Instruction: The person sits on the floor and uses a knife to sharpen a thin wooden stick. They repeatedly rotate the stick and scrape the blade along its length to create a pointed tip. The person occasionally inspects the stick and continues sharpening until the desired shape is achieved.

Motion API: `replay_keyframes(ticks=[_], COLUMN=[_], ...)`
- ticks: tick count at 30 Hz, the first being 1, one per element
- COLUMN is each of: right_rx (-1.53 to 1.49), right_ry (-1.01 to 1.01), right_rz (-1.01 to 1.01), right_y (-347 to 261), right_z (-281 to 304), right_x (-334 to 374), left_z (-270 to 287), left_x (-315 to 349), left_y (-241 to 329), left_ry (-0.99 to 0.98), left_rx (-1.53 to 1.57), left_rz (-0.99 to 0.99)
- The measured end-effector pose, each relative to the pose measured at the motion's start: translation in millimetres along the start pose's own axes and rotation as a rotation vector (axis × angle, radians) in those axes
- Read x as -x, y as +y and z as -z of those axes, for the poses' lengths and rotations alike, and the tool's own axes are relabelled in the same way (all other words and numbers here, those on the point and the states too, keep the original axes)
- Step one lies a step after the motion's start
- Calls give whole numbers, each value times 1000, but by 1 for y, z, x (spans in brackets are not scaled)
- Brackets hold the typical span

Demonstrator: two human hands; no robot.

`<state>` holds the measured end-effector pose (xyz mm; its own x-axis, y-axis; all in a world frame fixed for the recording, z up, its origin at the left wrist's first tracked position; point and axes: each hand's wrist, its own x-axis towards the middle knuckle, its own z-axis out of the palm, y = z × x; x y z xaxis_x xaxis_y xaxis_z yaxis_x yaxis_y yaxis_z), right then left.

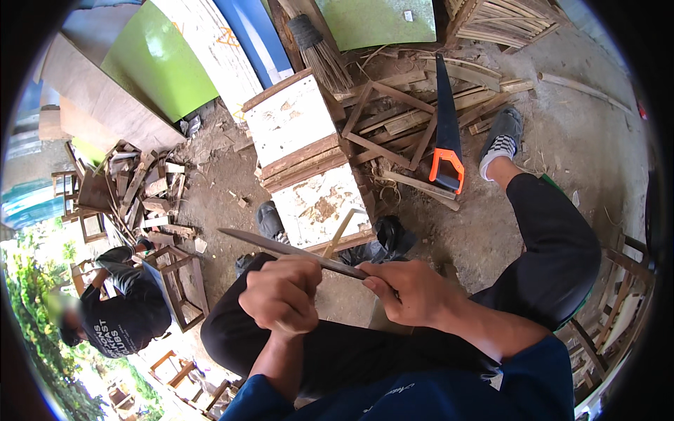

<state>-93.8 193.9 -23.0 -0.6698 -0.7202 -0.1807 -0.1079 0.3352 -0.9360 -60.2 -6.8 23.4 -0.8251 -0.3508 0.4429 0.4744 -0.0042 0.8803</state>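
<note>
My right hand (415,291) is closed around the handle end of a long knife (270,244), its dark, narrow blade pointing left and slightly away from me. In a fist just left of it, my left hand (282,295) holds a thin pale strip of wood or bamboo (341,231). The strip slants up to the right behind the blade and has a bent tip. Blade and strip cross near my left knuckles; whether they touch, I cannot tell. Both hands are above my lap, and the fingers hide the knife handle and the strip's lower end.
Beyond my hands is a worn white-topped wooden piece (319,203). A handsaw (447,126) with an orange handle leans on scrap wood (400,123). A stick broom (319,52) stands behind. Offcuts (144,186) are heaped left, near a seated person (130,302) beside a wooden frame (184,291).
</note>
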Motion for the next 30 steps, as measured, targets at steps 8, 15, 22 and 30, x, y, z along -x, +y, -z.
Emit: replay_keyframes(ticks=[8,15,22,30], right_rx=[27,25,-29,-35], right_ry=[-105,-97,-33,-78], right_rz=[-119,-80,13,-88], right_y=[-8,5,2,-4], right_z=[13,9,7,6], right_x=[-9,-11,-12,-17], left_z=[3,4,6,7], left_x=[0,1,1,-2], left_y=[1,1,3,2], left_ry=[-29,13,14,18], left_rx=[13,21,30,18], left_rz=[10,23,74,79])
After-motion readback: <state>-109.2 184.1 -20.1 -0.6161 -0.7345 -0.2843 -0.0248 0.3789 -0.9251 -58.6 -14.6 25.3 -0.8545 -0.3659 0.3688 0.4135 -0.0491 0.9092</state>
